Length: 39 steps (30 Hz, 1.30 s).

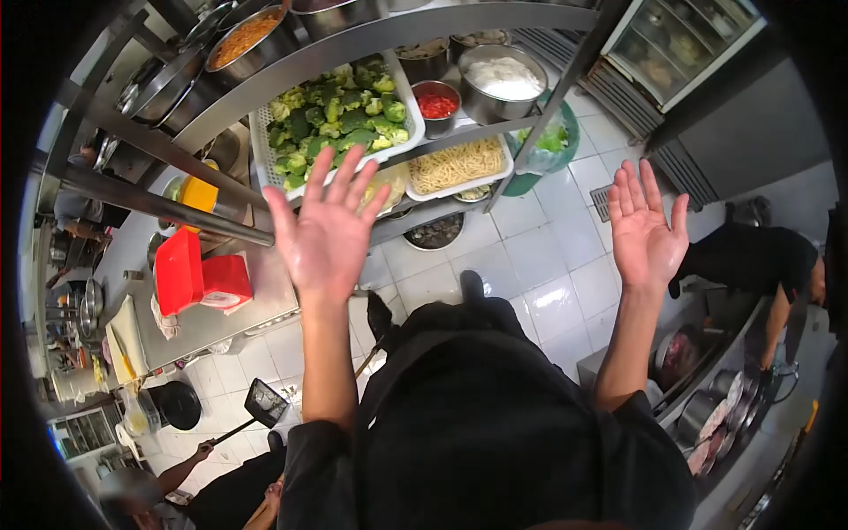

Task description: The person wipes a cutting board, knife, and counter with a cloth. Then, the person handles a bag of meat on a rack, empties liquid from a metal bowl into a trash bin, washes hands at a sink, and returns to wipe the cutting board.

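My left hand (327, 234) is raised palm up with its fingers spread, and it holds nothing. Just beyond it, lower on the shelf, is a white basket (412, 110) of broccoli florets (331, 115). A red kitchen scale (227, 278) stands on the counter to its left. Over the tiled floor at the right, my right hand (645, 238) also faces palm up, fingers stretched out, with nothing in it. The two hands are well apart and touch no object.
The metal shelf (389, 34) also carries noodles (455, 166), chopped red food (435, 106) and a pot of white food (503, 75). One person (751, 256) bends at the right; another, lower left, holds a long-handled dustpan (265, 404). A glass-door fridge (676, 44) stands upper right.
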### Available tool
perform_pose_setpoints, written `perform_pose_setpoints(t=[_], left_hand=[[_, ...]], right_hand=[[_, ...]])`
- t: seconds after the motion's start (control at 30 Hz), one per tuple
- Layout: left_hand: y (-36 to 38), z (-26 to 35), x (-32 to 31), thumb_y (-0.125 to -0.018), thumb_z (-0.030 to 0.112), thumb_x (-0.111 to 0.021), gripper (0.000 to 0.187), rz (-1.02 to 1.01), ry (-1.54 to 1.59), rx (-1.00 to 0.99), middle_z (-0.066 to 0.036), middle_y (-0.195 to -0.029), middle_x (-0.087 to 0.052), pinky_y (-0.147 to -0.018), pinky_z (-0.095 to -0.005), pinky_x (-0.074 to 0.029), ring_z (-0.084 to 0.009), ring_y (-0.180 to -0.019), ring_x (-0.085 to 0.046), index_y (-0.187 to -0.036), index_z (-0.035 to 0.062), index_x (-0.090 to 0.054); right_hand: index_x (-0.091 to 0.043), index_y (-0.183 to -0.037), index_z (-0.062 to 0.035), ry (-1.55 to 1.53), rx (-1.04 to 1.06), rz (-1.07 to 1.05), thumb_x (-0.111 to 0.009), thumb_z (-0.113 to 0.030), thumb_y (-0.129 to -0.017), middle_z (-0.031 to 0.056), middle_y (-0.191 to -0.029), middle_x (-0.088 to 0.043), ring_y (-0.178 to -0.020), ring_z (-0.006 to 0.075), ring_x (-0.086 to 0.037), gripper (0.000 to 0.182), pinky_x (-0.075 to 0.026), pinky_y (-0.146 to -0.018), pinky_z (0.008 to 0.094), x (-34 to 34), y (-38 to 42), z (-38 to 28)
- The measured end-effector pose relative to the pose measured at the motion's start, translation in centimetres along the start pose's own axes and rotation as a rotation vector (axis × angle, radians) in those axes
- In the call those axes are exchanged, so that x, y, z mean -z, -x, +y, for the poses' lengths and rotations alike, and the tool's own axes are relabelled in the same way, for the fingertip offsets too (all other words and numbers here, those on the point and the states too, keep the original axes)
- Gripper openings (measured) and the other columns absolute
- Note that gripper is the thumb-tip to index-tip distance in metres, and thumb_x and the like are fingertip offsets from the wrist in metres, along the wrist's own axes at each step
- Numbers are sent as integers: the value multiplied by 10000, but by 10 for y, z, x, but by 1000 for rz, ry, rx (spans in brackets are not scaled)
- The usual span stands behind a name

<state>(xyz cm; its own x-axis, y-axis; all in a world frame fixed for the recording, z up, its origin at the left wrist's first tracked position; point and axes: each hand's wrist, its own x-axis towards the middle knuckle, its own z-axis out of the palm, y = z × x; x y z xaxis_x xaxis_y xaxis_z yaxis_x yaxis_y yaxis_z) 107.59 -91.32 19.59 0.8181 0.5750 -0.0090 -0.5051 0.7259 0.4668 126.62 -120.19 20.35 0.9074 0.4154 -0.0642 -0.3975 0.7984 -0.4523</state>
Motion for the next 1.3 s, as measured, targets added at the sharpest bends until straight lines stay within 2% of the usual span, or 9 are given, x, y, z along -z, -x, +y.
perform_pose_setpoints(t=[0.17,0.3,0.33,0.37,0.53,0.67,0.87,1.0,1.3], left_hand=[[-7,-33,-6,-889,633,-346,759,-25,151,141,-267,-1425,-293,-1086,-549,-228,-394,-1312,-304,-1335,19,-356],[-7,-45,9,-922,335,-540,412,123,-109,124,-139,-1109,-578,-905,-387,-440,-232,-1020,-558,-1200,34,-492],[-6,-47,15,-879,124,-602,218,125,-111,100,-52,-910,-606,-759,-296,-468,-145,-802,-577,-1077,45,-558],[-5,-47,19,-881,98,-595,164,115,-119,103,-45,-861,-600,-701,-270,-461,-133,-748,-559,-1030,36,-569],[-2,-57,22,-900,154,-590,162,262,-176,20,-28,-788,-577,-656,-257,-434,-119,-691,-524,-1005,32,-569],[3,-72,31,-914,388,-551,322,326,-158,14,-27,-801,-599,-660,-270,-435,-135,-704,-543,-924,67,-581],[25,-87,0,-899,599,-395,691,423,-8,-81,-205,-1281,-473,-987,-475,-374,-326,-1139,-486,-1301,38,-389],[42,-92,6,-905,598,-376,686,452,35,-145,-221,-1299,-457,-994,-480,-363,-339,-1160,-469,-1294,34,-406],[77,-69,48,-915,345,-523,307,694,-300,-119,-89,-942,-631,-808,-354,-441,-200,-883,-580,-1008,58,-575]], right_hand=[[-333,-1346,72,-13,64,48,-401,-468,-947,270,-1353,-384,-1245,342,-400,674,-298,-1064,443,22,28,-14],[-381,-1317,46,2,10,38,-465,-333,-950,205,-1255,-491,-1143,281,-489,534,-378,-989,405,48,28,-22],[-392,-1310,37,33,-21,28,-479,-291,-949,183,-1214,-523,-1100,259,-514,495,-401,-959,391,65,20,-26],[-404,-1303,27,66,-56,16,-493,-248,-947,161,-1173,-555,-1057,238,-539,459,-423,-929,377,75,14,-26],[-422,-1291,6,258,-88,48,-499,-139,-934,97,-979,-596,-843,165,-550,393,-444,-772,311,74,-8,-27],[-438,-1277,15,281,-135,13,-487,-133,-936,90,-936,-614,-814,157,-555,375,-441,-724,293,97,-37,-54],[-488,-1243,1,346,-341,68,-501,-145,-928,87,-907,-632,-783,147,-563,347,-447,-731,292,126,-94,-58],[-483,-1251,1,393,-501,23,-501,-150,-926,82,-918,-629,-791,145,-565,359,-449,-746,286,117,-111,-31],[-466,-1262,19,414,-505,-82,-493,-153,-928,83,-925,-627,-806,151,-564,377,-449,-749,288,92,-76,-2]])
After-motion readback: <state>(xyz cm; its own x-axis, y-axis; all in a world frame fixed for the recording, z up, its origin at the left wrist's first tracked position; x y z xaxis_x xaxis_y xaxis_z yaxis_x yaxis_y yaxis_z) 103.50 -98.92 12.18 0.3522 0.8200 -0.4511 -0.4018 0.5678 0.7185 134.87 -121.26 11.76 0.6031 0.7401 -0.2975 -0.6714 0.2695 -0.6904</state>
